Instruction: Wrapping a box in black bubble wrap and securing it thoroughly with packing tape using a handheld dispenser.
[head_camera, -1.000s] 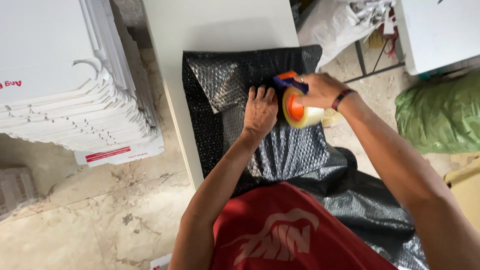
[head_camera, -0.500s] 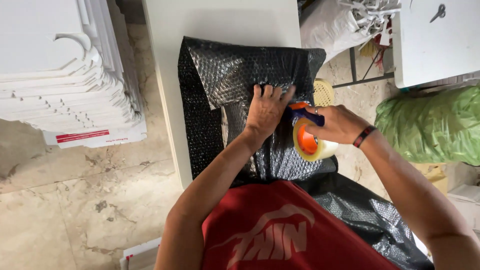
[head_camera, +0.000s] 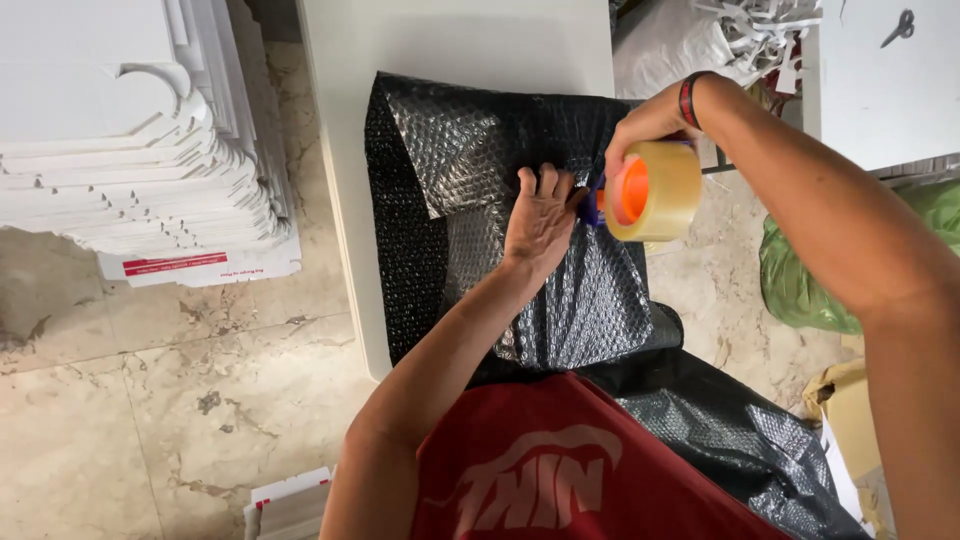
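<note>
A parcel wrapped in black bubble wrap (head_camera: 450, 190) lies on a white table (head_camera: 470, 40). My left hand (head_camera: 538, 218) presses flat on the folded wrap near the parcel's right side, fingers spread. My right hand (head_camera: 645, 125) grips a tape dispenser (head_camera: 648, 190) with an orange core and a roll of clear tape, lifted just right of my left fingertips. A dark band circles my right wrist. More black bubble wrap (head_camera: 720, 420) trails off the table toward my lap.
A tall stack of flat white cartons (head_camera: 130, 140) stands on the marble floor at left. A green sack (head_camera: 810, 290) lies on the floor at right. A second white table with scissors (head_camera: 900, 25) is at the top right, beside a bag of white scraps (head_camera: 720, 30).
My right hand has lifted the tape dispenser up and away from the wrap. My left hand stays pressed on the parcel.
</note>
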